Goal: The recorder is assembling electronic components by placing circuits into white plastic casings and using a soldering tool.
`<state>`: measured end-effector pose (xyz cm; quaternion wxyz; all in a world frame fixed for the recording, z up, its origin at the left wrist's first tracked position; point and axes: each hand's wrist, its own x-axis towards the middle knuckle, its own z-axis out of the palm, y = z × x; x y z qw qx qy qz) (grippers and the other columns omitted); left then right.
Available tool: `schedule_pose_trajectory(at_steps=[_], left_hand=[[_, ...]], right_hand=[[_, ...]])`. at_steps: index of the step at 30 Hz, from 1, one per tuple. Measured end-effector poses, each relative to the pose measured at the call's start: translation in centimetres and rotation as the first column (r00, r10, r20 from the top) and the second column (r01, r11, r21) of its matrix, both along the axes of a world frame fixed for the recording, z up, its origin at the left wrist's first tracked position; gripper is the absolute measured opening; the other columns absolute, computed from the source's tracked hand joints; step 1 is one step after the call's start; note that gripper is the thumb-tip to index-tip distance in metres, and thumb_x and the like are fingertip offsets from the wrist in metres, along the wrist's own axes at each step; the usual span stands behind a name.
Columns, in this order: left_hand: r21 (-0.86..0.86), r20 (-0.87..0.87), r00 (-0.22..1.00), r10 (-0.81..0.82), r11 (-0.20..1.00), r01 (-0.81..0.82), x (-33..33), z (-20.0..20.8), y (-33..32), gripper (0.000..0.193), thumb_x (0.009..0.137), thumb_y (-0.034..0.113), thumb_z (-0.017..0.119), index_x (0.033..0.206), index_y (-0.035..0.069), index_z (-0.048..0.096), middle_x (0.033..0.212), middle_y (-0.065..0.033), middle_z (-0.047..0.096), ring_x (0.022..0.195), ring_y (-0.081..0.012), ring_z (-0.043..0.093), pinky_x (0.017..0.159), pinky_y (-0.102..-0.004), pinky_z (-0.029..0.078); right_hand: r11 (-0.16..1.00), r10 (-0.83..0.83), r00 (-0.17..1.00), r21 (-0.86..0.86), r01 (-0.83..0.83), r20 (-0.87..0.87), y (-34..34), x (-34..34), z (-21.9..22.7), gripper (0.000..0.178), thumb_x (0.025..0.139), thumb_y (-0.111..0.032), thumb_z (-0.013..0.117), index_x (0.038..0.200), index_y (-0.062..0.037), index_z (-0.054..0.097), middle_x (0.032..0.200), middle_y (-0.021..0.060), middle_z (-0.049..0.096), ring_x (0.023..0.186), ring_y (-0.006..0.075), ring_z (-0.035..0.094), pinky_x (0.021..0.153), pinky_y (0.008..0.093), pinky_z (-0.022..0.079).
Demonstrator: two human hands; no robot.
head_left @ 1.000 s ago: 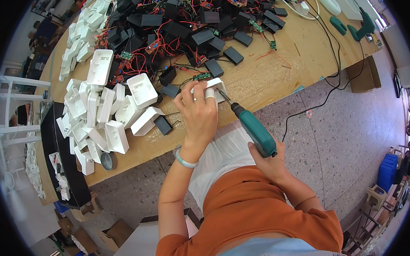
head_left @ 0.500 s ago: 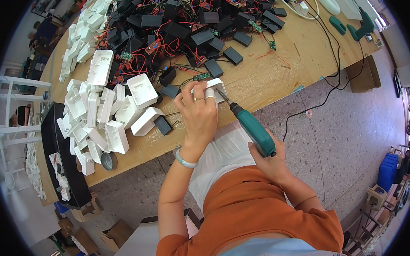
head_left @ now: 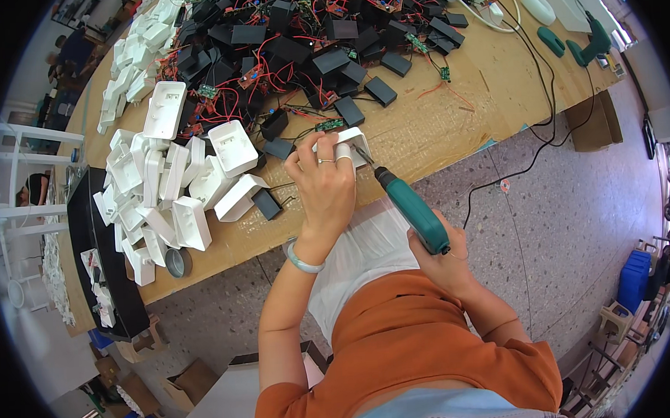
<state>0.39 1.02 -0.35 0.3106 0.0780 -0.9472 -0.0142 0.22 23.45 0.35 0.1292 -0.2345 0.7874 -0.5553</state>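
Note:
My left hand (head_left: 325, 181) is closed on a small white plastic housing (head_left: 357, 139) at the table's front edge, its fingers over the near side. In my right hand (head_left: 440, 255) is a green electric screwdriver (head_left: 414, 213), gripped by its body. Its bit points up and left into the open side of the housing; the fingers and the housing wall hide where the tip meets. A green circuit board (head_left: 329, 125) lies just beyond the housing, with a black box (head_left: 349, 112) behind it.
White housings (head_left: 172, 171) are heaped on the left, beside a round grey cup (head_left: 178, 262). A pile of black boxes with red wires (head_left: 291, 50) covers the back. Another green power tool (head_left: 595, 37) lies far right, with a black cable (head_left: 529, 158) hanging off the table (head_left: 451, 125).
Hardly anything differs. The screwdriver and both hands hold almost the same place against the housing.

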Motion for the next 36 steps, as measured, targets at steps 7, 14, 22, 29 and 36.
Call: schedule_pose_trajectory(at_steps=[7,14,22,29,36], left_hand=[[-0.004,0.009,1.0,-0.007,1.0,0.007,0.0,0.0,-0.1,0.008,0.074,0.004,0.065,0.078,-0.003,0.067,0.114,-0.0118,0.061,0.117,-0.0301,0.053,0.094,-0.0475,0.036],[0.011,0.017,1.0,-0.013,1.0,0.013,0.0,0.0,0.1,0.007,0.073,0.005,0.065,0.074,-0.002,0.066,0.115,-0.012,0.061,0.117,-0.0303,0.053,0.094,-0.0476,0.035],[0.058,0.001,1.0,-0.03,0.998,0.03,-0.8,0.2,0.1,0.009,0.073,0.004,0.064,0.077,-0.003,0.066,0.114,-0.0173,0.063,0.119,-0.0335,0.053,0.097,-0.0517,0.036],[0.177,0.064,0.998,-0.027,0.984,0.016,1.2,-0.6,-1.3,0.033,0.07,0.004,0.068,0.102,-0.004,0.065,0.126,-0.0189,0.057,0.12,-0.0373,0.052,0.102,-0.0528,0.038],[0.792,-0.289,0.949,0.125,0.588,0.164,4.4,5.1,-6.8,0.022,0.081,0.003,0.067,0.102,-0.003,0.064,0.099,-0.0142,0.065,0.091,-0.0268,0.066,0.083,-0.039,0.053]], right_hand=[[0.999,-0.031,0.999,-0.021,0.031,-0.006,0.0,-0.1,1.6,0.02,0.083,0.002,0.069,0.101,-0.0008,0.061,0.067,0.0082,0.058,0.057,0.0142,0.057,0.056,0.0293,0.046],[0.989,-0.145,0.982,-0.007,0.147,0.118,3.9,0.8,0.6,0.014,0.088,-0.003,0.072,0.101,-0.0007,0.066,0.065,-0.0012,0.056,0.056,0.0053,0.048,0.053,0.0243,0.04],[0.965,-0.188,0.958,-0.14,0.221,0.216,3.6,-0.7,1.3,0.038,0.088,0.01,0.059,0.124,-0.0004,0.06,0.076,-0.0027,0.052,0.057,0.0033,0.048,0.052,0.0197,0.039],[0.922,-0.242,0.904,-0.207,0.328,0.353,2.7,0.2,0.6,0.038,0.089,0.007,0.057,0.127,0.0025,0.056,0.075,0.0001,0.054,0.057,0.0048,0.045,0.054,0.0212,0.037],[0.922,-0.236,0.951,-0.262,0.283,0.198,2.9,-0.5,0.8,0.036,0.09,0.001,0.058,0.126,0.0046,0.054,0.076,0.0015,0.051,0.056,0.007,0.041,0.055,0.023,0.034]])
